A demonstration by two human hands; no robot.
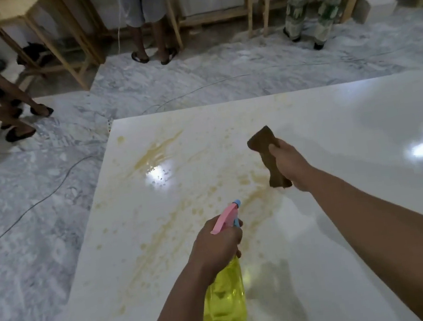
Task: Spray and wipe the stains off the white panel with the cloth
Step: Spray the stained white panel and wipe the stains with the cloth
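A glossy white panel (349,222) lies flat before me, its left half streaked and spattered with yellowish-brown stains (155,154). My left hand (216,244) grips a yellow spray bottle (225,302) with a pink and blue trigger head, held above the panel's near middle and pointing away from me. My right hand (291,165) holds a crumpled brown cloth (268,157) just above the panel, to the right of the stains.
Grey marbled floor (37,225) surrounds the panel, with thin cables (46,191) running across it at the left. Three people stand around: legs at the far left (16,117), middle back (150,43) and right back (314,9). Wooden frames (75,51) line the back.
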